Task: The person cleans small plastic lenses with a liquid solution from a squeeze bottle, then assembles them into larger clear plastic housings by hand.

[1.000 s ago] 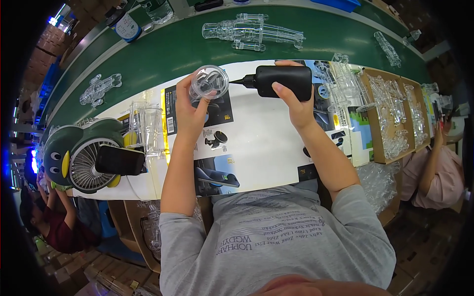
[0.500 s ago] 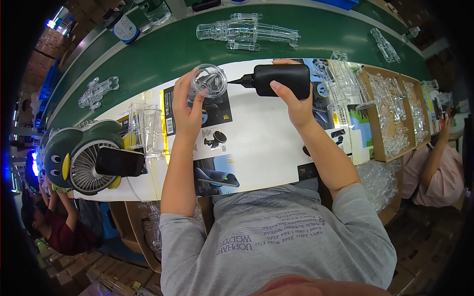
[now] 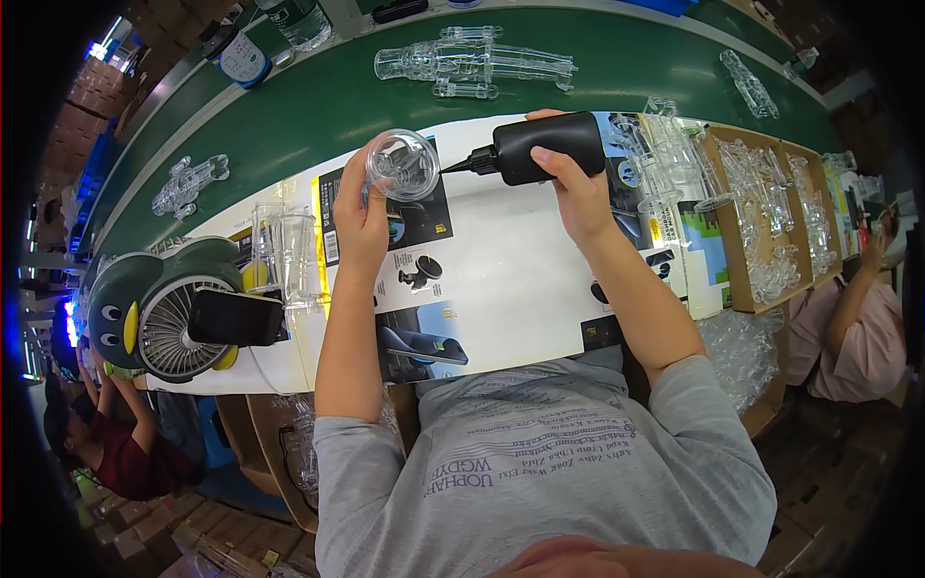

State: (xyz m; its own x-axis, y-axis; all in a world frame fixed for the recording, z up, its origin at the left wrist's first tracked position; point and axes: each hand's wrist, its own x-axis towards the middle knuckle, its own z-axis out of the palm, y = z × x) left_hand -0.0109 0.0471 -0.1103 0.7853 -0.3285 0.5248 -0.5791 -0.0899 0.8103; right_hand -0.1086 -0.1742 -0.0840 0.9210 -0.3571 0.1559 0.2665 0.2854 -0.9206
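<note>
Over the printed cardboard sheet (image 3: 511, 279), my left hand (image 3: 361, 217) is closed around a round, clear plastic or glass piece (image 3: 405, 164), its circular end turned upward. My right hand (image 3: 583, 197) grips a black squeeze bottle (image 3: 551, 147) lying sideways, thumb across its front. The bottle's thin nozzle tip (image 3: 458, 168) points left and sits at the right rim of the clear piece. Whether tip and rim touch, I cannot tell.
Clear cylinders stand left (image 3: 287, 246), beside a green fan (image 3: 178, 318) with a phone (image 3: 234, 317). At right are clear parts in a cardboard box (image 3: 737, 222). Further clear assemblies (image 3: 472, 65) lie on the green belt (image 3: 337, 106). Other people sit at both sides.
The bottle has tilted, its nozzle slightly lower and its body end raised. The clear piece has shifted a little left and down. Clear assemblies on the belt have slid slightly left.
</note>
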